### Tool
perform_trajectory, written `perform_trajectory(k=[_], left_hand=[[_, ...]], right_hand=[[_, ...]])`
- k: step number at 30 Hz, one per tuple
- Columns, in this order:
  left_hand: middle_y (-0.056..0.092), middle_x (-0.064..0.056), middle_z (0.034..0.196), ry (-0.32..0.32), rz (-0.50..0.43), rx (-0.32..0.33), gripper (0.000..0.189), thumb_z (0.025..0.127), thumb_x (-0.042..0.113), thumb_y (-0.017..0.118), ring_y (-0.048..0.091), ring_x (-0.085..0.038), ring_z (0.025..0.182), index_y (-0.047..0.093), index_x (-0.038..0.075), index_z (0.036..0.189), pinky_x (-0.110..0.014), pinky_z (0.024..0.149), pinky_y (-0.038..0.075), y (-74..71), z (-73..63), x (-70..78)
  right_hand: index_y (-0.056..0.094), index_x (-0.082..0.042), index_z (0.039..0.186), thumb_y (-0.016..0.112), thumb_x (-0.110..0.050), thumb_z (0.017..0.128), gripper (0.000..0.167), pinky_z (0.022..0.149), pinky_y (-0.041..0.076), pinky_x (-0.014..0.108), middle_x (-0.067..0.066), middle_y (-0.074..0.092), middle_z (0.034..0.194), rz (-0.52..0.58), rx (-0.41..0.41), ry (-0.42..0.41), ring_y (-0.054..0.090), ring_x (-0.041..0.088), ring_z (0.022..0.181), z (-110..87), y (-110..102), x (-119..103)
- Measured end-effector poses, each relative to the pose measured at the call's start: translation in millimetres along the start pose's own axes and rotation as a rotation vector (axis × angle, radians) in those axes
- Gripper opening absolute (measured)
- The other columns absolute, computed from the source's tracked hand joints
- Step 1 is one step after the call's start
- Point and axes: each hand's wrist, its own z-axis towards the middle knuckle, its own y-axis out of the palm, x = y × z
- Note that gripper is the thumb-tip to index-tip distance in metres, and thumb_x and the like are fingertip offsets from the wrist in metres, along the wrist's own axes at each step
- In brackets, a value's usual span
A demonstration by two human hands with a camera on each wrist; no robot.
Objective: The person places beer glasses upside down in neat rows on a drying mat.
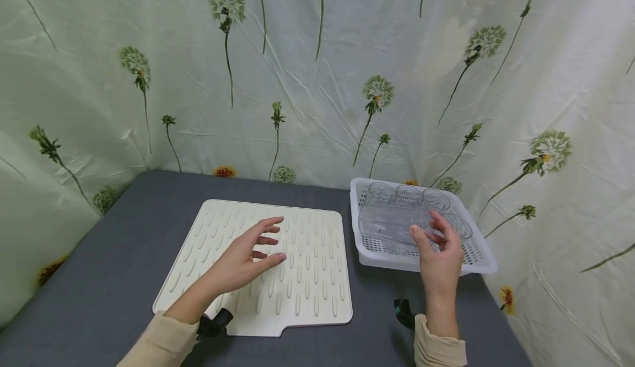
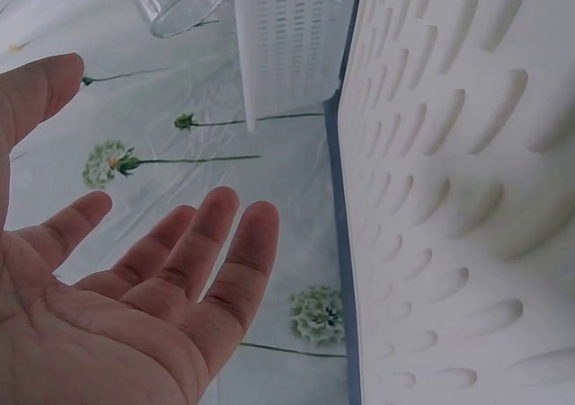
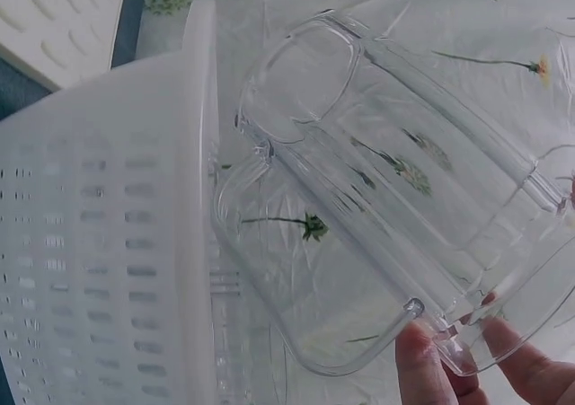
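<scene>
A clear pitcher with a looped handle is in my right hand. In the right wrist view the thumb and fingers pinch one end of it, and the pitcher slants over the white perforated basket. Several clear glasses stand inside that basket. My left hand hovers above a cream drying mat with raised oval ribs, its fingers loosely spread and the palm bare. One round end of the pitcher shows at the top of the left wrist view.
Both the mat and the basket are on a dark grey tabletop, the basket at the back right. A pale curtain with dandelion prints hangs behind and along the sides. Dark wrist cameras are strapped to both wrists.
</scene>
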Motion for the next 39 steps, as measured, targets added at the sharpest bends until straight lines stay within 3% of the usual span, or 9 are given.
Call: perform_trajectory(k=[10,24,39], left_hand=[[0.056,-0.015,0.155,0.022,0.009,0.003,0.079,0.099,0.035,0.080,0.068,-0.035,0.132,0.038,0.027,0.165,-0.048,0.099,0.063,1.2,3.5,3.0],[0.056,-0.012,0.156,0.030,0.011,0.007,0.082,0.097,0.037,0.083,0.067,-0.033,0.133,0.038,0.030,0.165,-0.050,0.102,0.061,0.5,7.4,6.7],[0.055,-0.012,0.157,0.029,0.031,0.029,0.085,0.095,0.035,0.084,0.066,-0.032,0.134,0.038,0.030,0.166,-0.051,0.102,0.060,-1.4,5.6,9.2]], right_hand=[[0.062,-0.019,0.152,0.078,-0.024,0.100,0.055,0.077,0.048,0.009,-0.002,0.055,0.133,0.050,-0.037,0.032,0.055,0.005,0.107,-10.8,6,-2],[0.063,-0.015,0.150,0.076,-0.017,0.100,0.053,0.082,0.049,0.010,-0.001,0.056,0.133,0.141,-0.062,0.045,0.058,0.007,0.107,-22.9,22,-4],[0.062,-0.012,0.150,0.075,-0.007,0.098,0.054,0.083,0.054,0.012,0.003,0.057,0.132,0.223,-0.109,-0.036,0.062,0.010,0.108,-34.8,43,-4]])
